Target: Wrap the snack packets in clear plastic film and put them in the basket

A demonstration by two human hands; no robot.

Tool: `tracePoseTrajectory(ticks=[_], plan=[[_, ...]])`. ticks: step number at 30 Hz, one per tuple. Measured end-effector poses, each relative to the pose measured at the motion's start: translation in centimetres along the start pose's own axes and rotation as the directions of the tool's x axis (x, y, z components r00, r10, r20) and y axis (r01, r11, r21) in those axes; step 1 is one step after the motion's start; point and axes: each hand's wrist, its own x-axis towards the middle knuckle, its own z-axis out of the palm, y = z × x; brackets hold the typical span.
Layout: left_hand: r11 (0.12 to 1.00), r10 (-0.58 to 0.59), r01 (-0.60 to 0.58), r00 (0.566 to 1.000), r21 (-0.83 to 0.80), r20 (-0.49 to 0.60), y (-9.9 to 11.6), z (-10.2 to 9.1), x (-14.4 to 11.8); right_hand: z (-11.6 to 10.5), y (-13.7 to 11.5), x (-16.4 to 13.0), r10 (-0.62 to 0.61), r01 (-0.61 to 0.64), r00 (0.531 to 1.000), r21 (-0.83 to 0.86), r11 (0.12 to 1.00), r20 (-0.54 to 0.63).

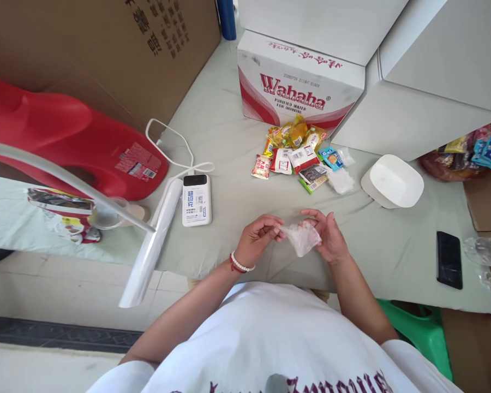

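A small clear plastic bag point(303, 239) stretches between my two hands above the cloth-covered table. My left hand point(259, 237), with a beaded bracelet at the wrist, pinches one twisted end of it. Its other side rests against the fingers of my right hand point(329, 237), whose thumb and forefinger stand apart. Beyond my hands lies a pile of wrapped snacks point(305, 155) in yellow, red, white and blue packets. Crumpled clear bags point(341, 180) lie at the pile's right side. Right of them is a white square bowl point(396, 183) with nothing visible in it.
Behind the snacks stands a Wahaha water carton point(298, 87). Left are a white power bank point(197, 202) with a cable, a white lamp point(155, 240) and a red jug point(65, 142). A black phone point(449, 259), plastic bottles point(486, 251) and a green stool point(423, 327) are on the right.
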Motion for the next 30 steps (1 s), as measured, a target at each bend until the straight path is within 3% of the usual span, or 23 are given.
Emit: tracePoseTrajectory(ticks=[5, 10, 11, 13, 14, 16, 18, 21, 23, 25, 28, 30], plan=[[0.999, 0.017, -0.015, 0.999, 0.046, -0.041, 0.5, -0.7, 0.2, -0.6, -1.9, -0.9, 0.128, -0.056, 0.969, -0.317, 0.947, 0.209], [0.997, -0.047, 0.041, 0.995, -0.063, -0.087, 0.2, -1.4, 0.1, 0.0, -1.5, -0.9, 0.051, 0.032, 0.977, -0.374, 0.927, 0.209], [0.999, -0.035, 0.033, 0.995, -0.026, -0.091, 0.4, -1.4, 0.1, 0.2, -1.3, -0.8, 0.018, 0.058, 0.982, -0.388, 0.92, 0.19], [0.978, 0.057, -0.045, 0.997, 0.205, -0.055, 1.2, -1.4, 0.0, 0.6, -1.0, -0.6, -0.023, 0.088, 0.987, -0.419, 0.904, 0.157], [0.923, 0.119, -0.111, 0.993, 0.369, 0.002, 1.7, -1.2, 0.0, 0.8, -0.9, -0.6, -0.027, 0.09, 0.988, -0.433, 0.897, 0.15], [0.725, 0.183, -0.251, 0.968, 0.641, 0.172, 2.6, -0.9, 0.2, 1.0, -0.8, -0.5, -0.018, 0.088, 0.987, -0.443, 0.892, 0.16], [0.552, 0.158, -0.337, 0.94, 0.763, 0.301, 3.0, -0.7, 0.6, 1.1, -0.9, -0.5, -0.022, 0.092, 0.985, -0.423, 0.902, 0.169], [0.482, 0.082, -0.315, 0.945, 0.818, 0.315, 2.6, -0.9, 1.1, 0.8, -0.9, -0.4, -0.048, 0.101, 0.988, -0.368, 0.924, 0.148], [0.514, 0.073, -0.26, 0.963, 0.818, 0.26, 2.2, -1.5, 1.3, 0.4, -0.6, -0.4, -0.056, 0.1, 0.989, -0.352, 0.931, 0.133], [0.626, 0.095, -0.215, 0.975, 0.749, 0.2, 2.0, -2.2, 1.1, -0.2, -0.1, -0.4, -0.062, 0.098, 0.992, -0.351, 0.931, 0.114], [0.893, 0.069, -0.115, 0.99, 0.435, 0.12, 1.9, -3.1, 0.5, -1.5, 0.5, -0.7, -0.074, 0.099, 0.994, -0.343, 0.934, 0.085], [0.984, -0.008, -0.008, 0.996, 0.178, 0.089, 1.8, -3.3, 0.0, -2.2, 0.6, -1.0, -0.078, 0.103, 0.993, -0.348, 0.932, 0.084]])
